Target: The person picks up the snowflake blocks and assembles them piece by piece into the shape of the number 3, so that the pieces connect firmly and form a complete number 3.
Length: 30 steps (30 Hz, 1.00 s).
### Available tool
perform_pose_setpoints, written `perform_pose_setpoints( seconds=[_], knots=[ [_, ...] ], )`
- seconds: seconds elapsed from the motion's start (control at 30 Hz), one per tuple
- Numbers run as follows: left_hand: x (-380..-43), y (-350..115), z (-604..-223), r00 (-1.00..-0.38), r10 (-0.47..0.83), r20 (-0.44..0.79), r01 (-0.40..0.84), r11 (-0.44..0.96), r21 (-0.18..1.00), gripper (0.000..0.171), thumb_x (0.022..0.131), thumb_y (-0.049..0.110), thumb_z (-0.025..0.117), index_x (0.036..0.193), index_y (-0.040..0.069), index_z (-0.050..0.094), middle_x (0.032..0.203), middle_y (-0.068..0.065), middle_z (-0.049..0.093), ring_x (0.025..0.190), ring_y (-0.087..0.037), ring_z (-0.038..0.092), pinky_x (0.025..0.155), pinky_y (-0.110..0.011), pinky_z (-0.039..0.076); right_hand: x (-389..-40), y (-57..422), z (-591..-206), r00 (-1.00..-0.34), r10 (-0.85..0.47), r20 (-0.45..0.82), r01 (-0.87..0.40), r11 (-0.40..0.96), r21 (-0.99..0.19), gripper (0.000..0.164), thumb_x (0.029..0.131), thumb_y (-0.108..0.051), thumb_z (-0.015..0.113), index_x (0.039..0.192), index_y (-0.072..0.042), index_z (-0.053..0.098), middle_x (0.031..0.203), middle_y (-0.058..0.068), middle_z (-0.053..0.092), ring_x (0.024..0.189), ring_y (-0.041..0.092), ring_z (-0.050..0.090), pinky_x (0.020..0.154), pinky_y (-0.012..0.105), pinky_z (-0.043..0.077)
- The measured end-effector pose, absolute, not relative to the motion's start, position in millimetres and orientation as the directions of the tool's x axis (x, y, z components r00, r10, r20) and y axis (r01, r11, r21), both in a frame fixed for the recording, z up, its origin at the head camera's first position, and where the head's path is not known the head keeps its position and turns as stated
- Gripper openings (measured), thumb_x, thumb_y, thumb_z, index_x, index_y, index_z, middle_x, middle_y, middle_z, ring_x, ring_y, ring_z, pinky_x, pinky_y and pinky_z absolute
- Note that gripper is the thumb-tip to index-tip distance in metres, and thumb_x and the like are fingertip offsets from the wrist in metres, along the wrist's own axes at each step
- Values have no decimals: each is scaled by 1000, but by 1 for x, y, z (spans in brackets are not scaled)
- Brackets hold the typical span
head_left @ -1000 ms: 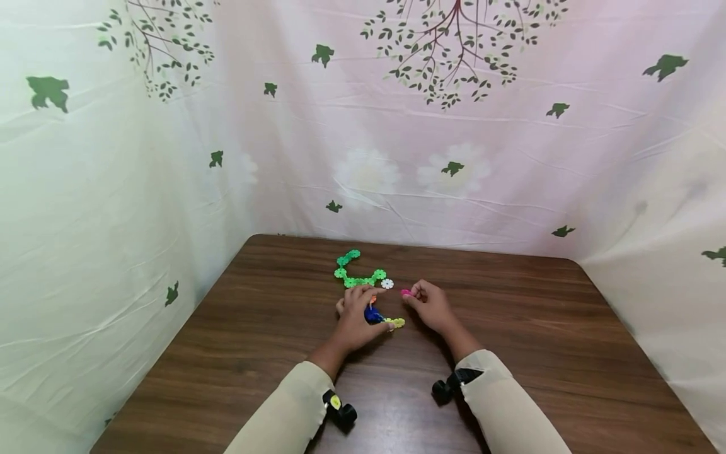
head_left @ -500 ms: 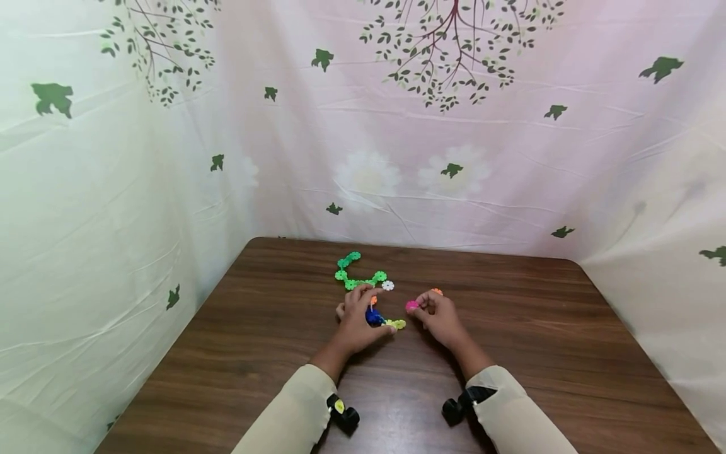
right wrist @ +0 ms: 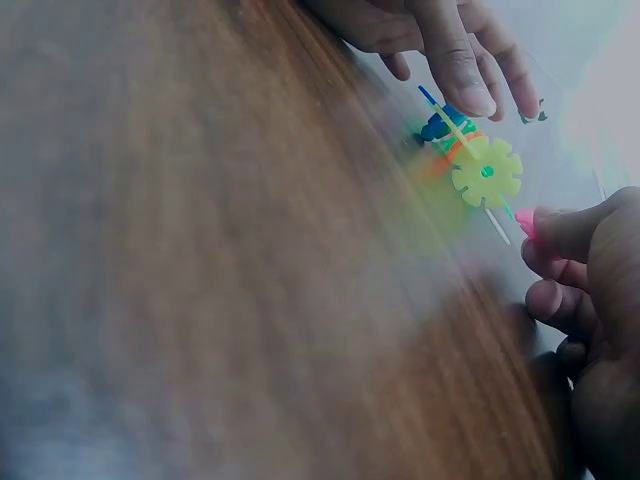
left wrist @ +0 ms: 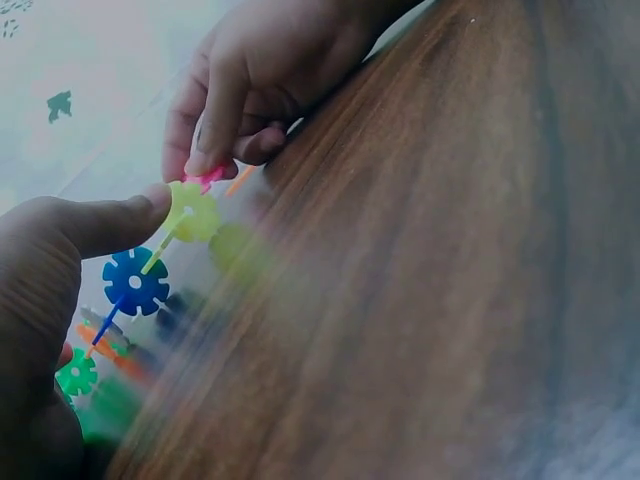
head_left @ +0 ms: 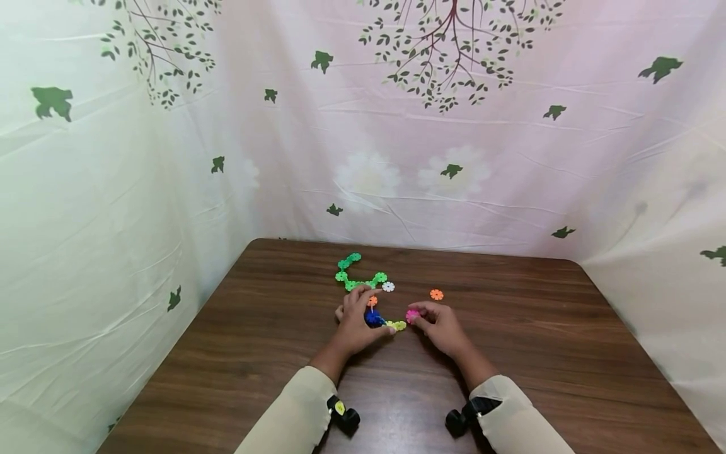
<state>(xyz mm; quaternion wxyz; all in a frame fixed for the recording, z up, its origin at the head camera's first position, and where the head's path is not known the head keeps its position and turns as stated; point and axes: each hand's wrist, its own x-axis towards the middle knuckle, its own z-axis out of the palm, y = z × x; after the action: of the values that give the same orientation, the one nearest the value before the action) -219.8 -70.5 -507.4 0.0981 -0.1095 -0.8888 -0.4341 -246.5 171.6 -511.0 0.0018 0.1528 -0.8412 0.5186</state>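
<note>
My right hand pinches a pink flower-shaped interlocking disc between thumb and fingers, just right of a yellow flower disc. In the left wrist view the pink disc is beside the yellow disc; whether they touch I cannot tell. My left hand lies over the chain of linked discs, thumb stretched out at the yellow end. Blue discs and an orange disc show between its thumb and fingers. Green linked discs curve away behind that hand, partly covered by its fingers.
A white disc lies by the end of the green curve. Farther right, a loose orange disc lies on the brown wooden table. A printed cloth hangs behind the table and along both sides.
My right hand has come nearer to me with the pink disc, which now sits beside the yellow end. The loose orange disc has come into full view. The left hand keeps its place.
</note>
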Motion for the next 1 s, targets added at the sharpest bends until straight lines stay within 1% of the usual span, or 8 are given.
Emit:
perform_pose_setpoints(
  seconds=[0.07, 0.23, 0.3, 0.43, 0.6, 0.73, 0.87, 1.0],
  knots=[
    [-220, -70, -508, -956, 112, 270, 282, 596, 752, 86, 81, 39, 99, 154, 21, 59, 163, -11, 43, 155, -38, 34, 115, -72, 17, -245, 172, -511, -953, -262, 155, -259, 431, -865, 27, 101, -9, 78, 127, -3, 78, 103, 9, 78, 83, 9, 62, 73, 22, 51],
    [-219, -70, -508, -952, 128, 278, 299, 583, 756, 83, 80, 35, 100, 151, 19, 61, 162, -12, 43, 154, -39, 35, 115, -72, 18, -243, 174, -509, -951, -276, 141, -254, 434, -864, 32, 98, -7, 81, 130, -2, 76, 107, 10, 77, 82, 10, 61, 71, 23, 50],
    [-219, -70, -509, -950, 138, 281, 307, 585, 750, 81, 80, 34, 100, 150, 20, 62, 162, -11, 44, 154, -39, 36, 115, -72, 18, -242, 175, -509, -950, -284, 133, -249, 427, -869, 33, 98, -6, 81, 130, -1, 76, 105, 11, 76, 81, 11, 61, 70, 23, 51],
    [-220, -71, -510, -937, 166, 308, 343, 611, 714, 75, 80, 34, 100, 145, 21, 65, 160, -9, 48, 149, -38, 39, 112, -71, 23, -241, 175, -508, -948, -297, 117, -235, 403, -884, 31, 96, -3, 82, 126, -1, 75, 101, 11, 75, 79, 11, 65, 69, 23, 54],
    [-219, -71, -509, -922, 219, 320, 383, 644, 662, 65, 82, 36, 98, 140, 24, 71, 154, -5, 57, 138, -34, 43, 105, -62, 29, -241, 176, -507, -944, -316, 95, -218, 380, -899, 27, 96, -1, 82, 122, -1, 75, 98, 12, 74, 73, 14, 66, 65, 26, 56],
    [-216, -70, -507, -911, 259, 322, 411, 644, 645, 54, 84, 35, 97, 133, 21, 77, 146, -4, 63, 133, -32, 43, 101, -55, 27, -241, 176, -507, -939, -337, 75, -208, 379, -902, 26, 96, -2, 81, 122, -1, 75, 98, 12, 74, 73, 14, 65, 64, 27, 56],
    [-215, -69, -506, -897, 283, 339, 440, 648, 622, 45, 84, 32, 97, 124, 20, 82, 136, -2, 70, 126, -29, 43, 97, -50, 24, -242, 177, -507, -935, -350, 67, -206, 379, -902, 27, 97, -2, 81, 123, 0, 75, 98, 12, 74, 72, 13, 65, 63, 27, 56],
    [-216, -68, -507, -897, 299, 325, 441, 645, 624, 39, 84, 31, 97, 119, 21, 84, 133, -1, 76, 117, -23, 39, 94, -47, 18, -243, 180, -506, -928, -368, 53, -206, 389, -898, 27, 98, -3, 80, 124, 2, 74, 99, 13, 74, 73, 12, 65, 64, 26, 56]
  ],
)
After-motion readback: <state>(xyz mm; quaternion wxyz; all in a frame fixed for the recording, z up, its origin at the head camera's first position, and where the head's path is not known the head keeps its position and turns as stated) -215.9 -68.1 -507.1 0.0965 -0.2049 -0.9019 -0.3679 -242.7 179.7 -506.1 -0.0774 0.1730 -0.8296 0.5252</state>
